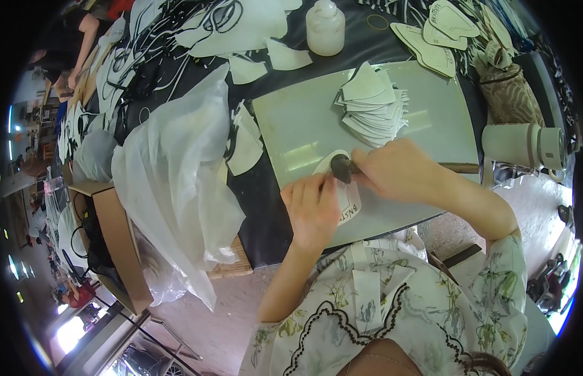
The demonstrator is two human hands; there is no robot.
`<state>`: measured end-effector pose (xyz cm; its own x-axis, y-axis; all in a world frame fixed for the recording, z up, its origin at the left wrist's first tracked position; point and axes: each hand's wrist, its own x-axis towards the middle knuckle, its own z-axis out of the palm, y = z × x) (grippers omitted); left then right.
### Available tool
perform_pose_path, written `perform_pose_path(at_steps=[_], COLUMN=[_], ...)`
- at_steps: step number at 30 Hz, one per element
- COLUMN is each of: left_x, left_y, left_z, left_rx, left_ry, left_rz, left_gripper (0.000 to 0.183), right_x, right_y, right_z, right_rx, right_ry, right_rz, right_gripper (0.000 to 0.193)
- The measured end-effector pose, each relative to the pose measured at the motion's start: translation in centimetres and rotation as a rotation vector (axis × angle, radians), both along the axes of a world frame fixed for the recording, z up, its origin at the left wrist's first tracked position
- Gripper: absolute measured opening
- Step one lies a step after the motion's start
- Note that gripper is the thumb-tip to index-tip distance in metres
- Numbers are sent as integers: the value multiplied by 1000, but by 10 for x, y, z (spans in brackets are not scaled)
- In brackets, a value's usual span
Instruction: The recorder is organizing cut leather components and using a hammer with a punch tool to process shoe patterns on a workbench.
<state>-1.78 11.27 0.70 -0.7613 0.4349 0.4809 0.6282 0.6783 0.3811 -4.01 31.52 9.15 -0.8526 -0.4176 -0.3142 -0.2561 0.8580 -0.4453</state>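
My right hand (395,172) is closed round a hammer (343,168) with a dark metal head and a wooden handle that sticks out to the right. The hammer head is over a white shaped piece (350,207) with dark writing, lying on a pale green board (398,219). Bent and close together, the fingers of my left hand (313,203) press the left side of this piece, right beside the hammer head. Anything small between those fingertips is hidden. Farther back on the board lies a fanned stack of white cut pieces (369,103).
A white plastic bottle (326,28) stands behind the board. Marked templates (438,37) lie at the far right, near a grey-green flask (523,147). Clear plastic sheeting (178,169) and a cardboard box (119,238) are to the left. Another person's arm (84,47) shows at the far left.
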Motion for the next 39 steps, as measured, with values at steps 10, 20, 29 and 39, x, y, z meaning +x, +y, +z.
perform_pose_path(at_steps=[10, 20, 29, 39], left_x=[2, 12, 13, 17], left_y=[-7, -2, -2, -9], left_z=[10, 4, 3, 9], left_rx=[157, -47, -65, 89], left_ry=[-200, -29, 3, -179], left_rz=[100, 42, 30, 84], left_gripper=[23, 22, 27, 23], right_x=[-3, -3, 1, 6], right_y=[-3, -3, -6, -8], right_z=[-9, -5, 2, -6], right_rx=[50, 42, 30, 81], right_ry=[29, 48, 133, 31], right_rz=[74, 78, 31, 34], right_gripper=[28, 25, 34, 34])
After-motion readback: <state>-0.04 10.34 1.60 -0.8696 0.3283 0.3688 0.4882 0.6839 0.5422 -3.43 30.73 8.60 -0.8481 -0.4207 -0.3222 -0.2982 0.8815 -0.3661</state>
